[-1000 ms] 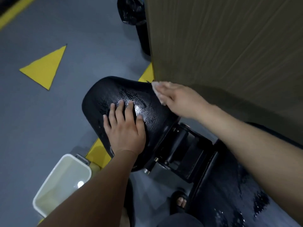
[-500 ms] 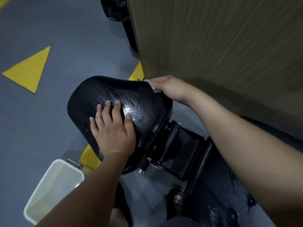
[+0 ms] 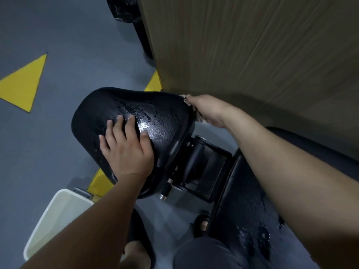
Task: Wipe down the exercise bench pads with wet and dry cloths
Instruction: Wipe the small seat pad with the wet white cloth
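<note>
The seat pad (image 3: 93, 117) sits at the middle of the view, tilted up on its black hinge bracket (image 3: 206, 167), its grained black cover shining with streaks of water. It looks like firm foam under stiff vinyl: it should give a little under pressure and be slick while wet, so a flat palm will steady it better than a pinch. The left hand (image 3: 128, 150) rests flat on the near half, its fingers (image 3: 120, 123) straight and spread apart. The right hand (image 3: 208, 111) is at the pad's far right edge with its fingers curled round a pale cloth (image 3: 198, 117), of which only scraps show; it is soft and limp, best bunched in the fist and pressed along the rim. Whether it is the wet cloth or the dry one I cannot tell. Beyond the bracket the long back pad (image 3: 244, 200) runs to the lower right, with patches of water on it. A white bucket (image 3: 54, 216) stands on the grey floor (image 3: 68, 45) near the left forearm, among yellow triangle markings (image 3: 21, 88). A wood-grain wall panel (image 3: 252, 45) rises just beside the right hand, leaving little room there.
</note>
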`<state>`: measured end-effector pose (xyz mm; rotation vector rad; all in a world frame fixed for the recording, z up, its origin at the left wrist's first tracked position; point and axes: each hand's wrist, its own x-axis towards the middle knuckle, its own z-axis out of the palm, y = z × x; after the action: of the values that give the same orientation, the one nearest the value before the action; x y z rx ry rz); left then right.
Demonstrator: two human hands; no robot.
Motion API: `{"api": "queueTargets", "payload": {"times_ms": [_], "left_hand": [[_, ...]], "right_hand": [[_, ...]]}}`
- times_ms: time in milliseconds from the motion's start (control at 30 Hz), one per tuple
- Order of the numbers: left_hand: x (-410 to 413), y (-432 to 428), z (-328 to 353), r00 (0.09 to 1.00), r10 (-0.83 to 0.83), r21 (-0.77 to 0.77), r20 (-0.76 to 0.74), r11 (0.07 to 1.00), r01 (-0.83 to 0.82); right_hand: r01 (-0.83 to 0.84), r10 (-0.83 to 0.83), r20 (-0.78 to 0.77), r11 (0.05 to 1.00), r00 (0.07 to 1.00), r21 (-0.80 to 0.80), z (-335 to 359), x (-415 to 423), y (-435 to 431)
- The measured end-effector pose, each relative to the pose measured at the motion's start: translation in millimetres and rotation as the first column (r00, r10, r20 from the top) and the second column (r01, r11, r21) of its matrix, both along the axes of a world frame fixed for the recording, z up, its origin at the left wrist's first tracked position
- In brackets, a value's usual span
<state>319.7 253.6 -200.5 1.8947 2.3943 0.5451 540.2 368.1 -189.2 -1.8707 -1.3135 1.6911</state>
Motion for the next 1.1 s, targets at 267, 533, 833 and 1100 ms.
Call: {"api": "queueTargets", "payload": {"times_ms": [267, 533, 833, 1100], "left_hand": [[0, -2, -4, 1.0, 0.002, 0.04, -0.006, 0.999, -0.002], [0, -2, -5, 1.0, 0.006, 0.043, -0.01, 0.999, -0.006], [-1, 1, -2, 1.0, 0.018, -0.006, 0.002, 1.0, -0.018], [-3, 1, -3, 0.999, 0.014, -0.008, -0.035, 1.0, -0.015]], "right_hand": [[0.184, -0.194, 0.03, 0.962, 0.981, 0.203, 10, -39, -111], [0.45, -0.436, -0.114, 0.845, 0.893, 0.29, 3, -45, -80], [-0.025, 0.059, -0.14, 0.972, 0.988, 0.235, 21, -16, -1], [-0.442, 0.448, -0.069, 0.893, 0.891, 0.088, 17, -41, 63]]}}
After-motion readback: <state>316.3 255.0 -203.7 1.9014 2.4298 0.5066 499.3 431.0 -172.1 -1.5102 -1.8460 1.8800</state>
